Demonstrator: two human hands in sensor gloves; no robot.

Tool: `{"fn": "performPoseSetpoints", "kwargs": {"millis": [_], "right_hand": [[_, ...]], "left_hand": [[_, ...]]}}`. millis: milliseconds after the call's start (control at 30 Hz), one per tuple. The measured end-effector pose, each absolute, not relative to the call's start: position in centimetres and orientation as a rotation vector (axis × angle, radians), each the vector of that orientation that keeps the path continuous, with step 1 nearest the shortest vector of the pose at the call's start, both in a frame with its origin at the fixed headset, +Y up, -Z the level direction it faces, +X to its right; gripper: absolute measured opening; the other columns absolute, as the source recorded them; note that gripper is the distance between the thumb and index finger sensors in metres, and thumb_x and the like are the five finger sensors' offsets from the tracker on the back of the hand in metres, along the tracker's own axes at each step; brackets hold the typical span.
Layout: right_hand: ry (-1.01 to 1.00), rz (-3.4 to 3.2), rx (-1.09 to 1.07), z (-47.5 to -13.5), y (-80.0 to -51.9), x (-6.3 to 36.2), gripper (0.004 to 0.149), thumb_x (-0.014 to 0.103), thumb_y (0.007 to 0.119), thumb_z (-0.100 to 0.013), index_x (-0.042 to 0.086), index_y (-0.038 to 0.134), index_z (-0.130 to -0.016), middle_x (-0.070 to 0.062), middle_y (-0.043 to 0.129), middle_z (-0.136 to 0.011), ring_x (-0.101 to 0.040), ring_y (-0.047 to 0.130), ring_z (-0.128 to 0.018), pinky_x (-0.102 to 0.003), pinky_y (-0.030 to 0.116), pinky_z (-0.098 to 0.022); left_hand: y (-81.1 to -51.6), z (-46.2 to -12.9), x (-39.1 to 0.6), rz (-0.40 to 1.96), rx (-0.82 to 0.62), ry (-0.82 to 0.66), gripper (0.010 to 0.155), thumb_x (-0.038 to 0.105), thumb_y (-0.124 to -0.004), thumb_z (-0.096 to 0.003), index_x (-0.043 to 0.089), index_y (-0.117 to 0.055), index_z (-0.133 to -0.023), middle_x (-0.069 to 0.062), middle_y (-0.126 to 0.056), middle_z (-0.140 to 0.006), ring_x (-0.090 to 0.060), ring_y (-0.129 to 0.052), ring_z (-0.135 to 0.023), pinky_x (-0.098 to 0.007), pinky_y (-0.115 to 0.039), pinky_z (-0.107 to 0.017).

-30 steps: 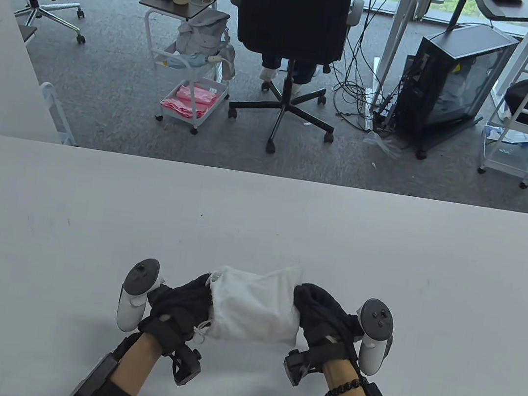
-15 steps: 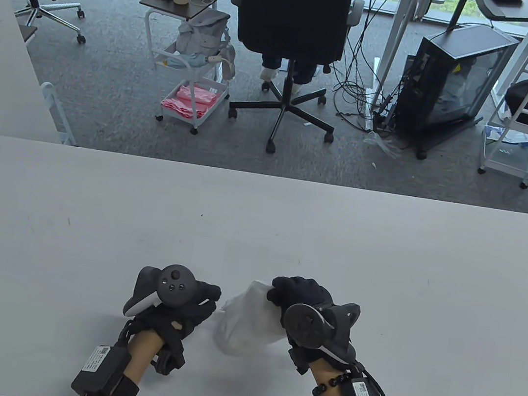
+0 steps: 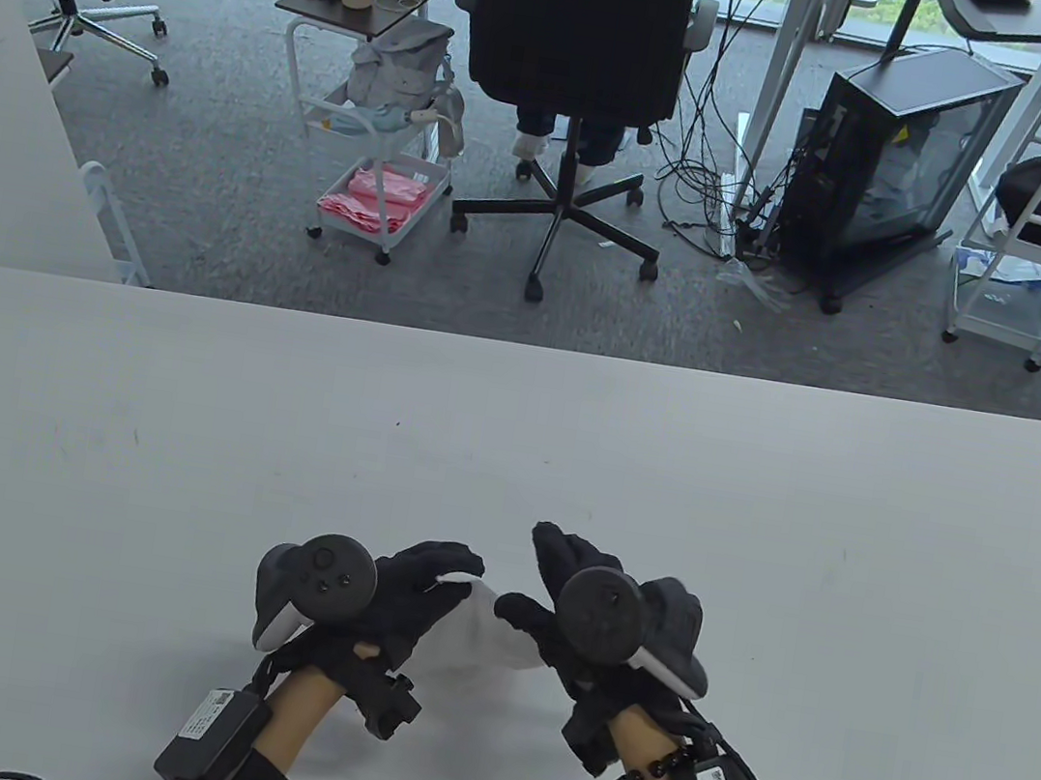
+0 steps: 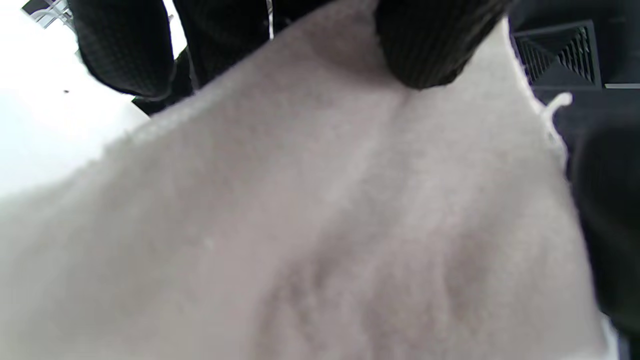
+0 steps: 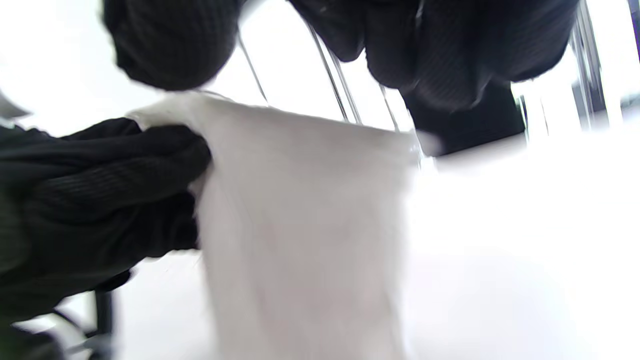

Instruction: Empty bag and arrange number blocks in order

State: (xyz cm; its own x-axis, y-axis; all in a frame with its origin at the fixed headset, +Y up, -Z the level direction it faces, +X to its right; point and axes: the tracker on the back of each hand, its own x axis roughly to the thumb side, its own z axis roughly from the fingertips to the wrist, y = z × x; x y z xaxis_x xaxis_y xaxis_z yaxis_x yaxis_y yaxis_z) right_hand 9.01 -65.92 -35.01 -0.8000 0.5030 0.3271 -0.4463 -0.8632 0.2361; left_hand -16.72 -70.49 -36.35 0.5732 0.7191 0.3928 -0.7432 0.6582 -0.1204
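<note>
White cloth bag (image 3: 484,637) is gripped by left hand (image 3: 396,601) and right hand (image 3: 589,620) fingers above the grey table (image 3: 758,504).

The table (image 3: 515,428) was a wide, pale grey-white slab with rounded far corners, its surface matte and marked only by a few tiny dark specks and faint scuffs. A white cloth bag (image 3: 483,639) stood near its near edge, about midway across; whether the bottom of the bag actually rested on the top could not be told, since gloved hands covered both its sides. Soft shadows lay on the top beneath that spot. Beyond the far edge, grey carpet floor (image 3: 217,198) showed.
</note>
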Motion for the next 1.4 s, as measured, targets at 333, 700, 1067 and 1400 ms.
{"fn": "performPoseSetpoints", "kwargs": {"millis": [333, 700, 1067, 1400], "right_hand": [[0.284, 2.616, 0.709, -33.2, -68.2, 7.8, 0.093, 0.053, 0.082, -0.041, -0.005, 0.057, -0.109, -0.032, 0.07, -0.102, -0.054, 0.089, -0.078, -0.064, 0.081, -0.055], [-0.691, 2.669, 0.514, -32.1, -66.5, 7.6, 0.038, 0.036, 0.078, -0.051, 0.015, 0.089, -0.08, -0.008, 0.101, -0.07, -0.025, 0.108, -0.047, -0.04, 0.096, -0.036], [-0.654, 2.673, 0.426, -32.3, -65.9, 8.8, 0.038, 0.035, 0.078, -0.051, 0.014, 0.088, -0.082, -0.009, 0.099, -0.073, -0.028, 0.107, -0.05, -0.042, 0.095, -0.038], [-0.739, 2.693, 0.41, -31.9, -65.5, 9.2, 0.038, 0.035, 0.079, -0.051, 0.014, 0.088, -0.082, -0.009, 0.099, -0.074, -0.028, 0.107, -0.051, -0.042, 0.095, -0.038]], "left_hand": [[-70.8, -36.7, -17.3, 0.912, 0.066, -0.354, 0.04, 0.04, -0.075, -0.055, 0.02, -0.09, -0.087, -0.012, -0.094, -0.09, -0.041, -0.102, -0.081, -0.063, -0.085, -0.058], [-69.6, -36.6, -19.4, 0.986, 0.055, -0.373, 0.041, 0.041, -0.076, -0.055, 0.023, -0.088, -0.091, -0.009, -0.092, -0.095, -0.042, -0.099, -0.085, -0.066, -0.08, -0.061], [-68.8, -36.5, -18.3, 0.97, 0.038, -0.432, 0.043, 0.042, -0.076, -0.0547, 0.025, -0.086, -0.093, -0.008, -0.093, -0.094, -0.042, -0.098, -0.085, -0.065, -0.079, -0.061], [-68.0, -36.3, -17.5, 0.967, 0.077, -0.433, 0.043, 0.042, -0.076, -0.0548, 0.025, -0.085, -0.094, -0.008, -0.093, -0.094, -0.041, -0.099, -0.085, -0.064, -0.079, -0.062]]}}
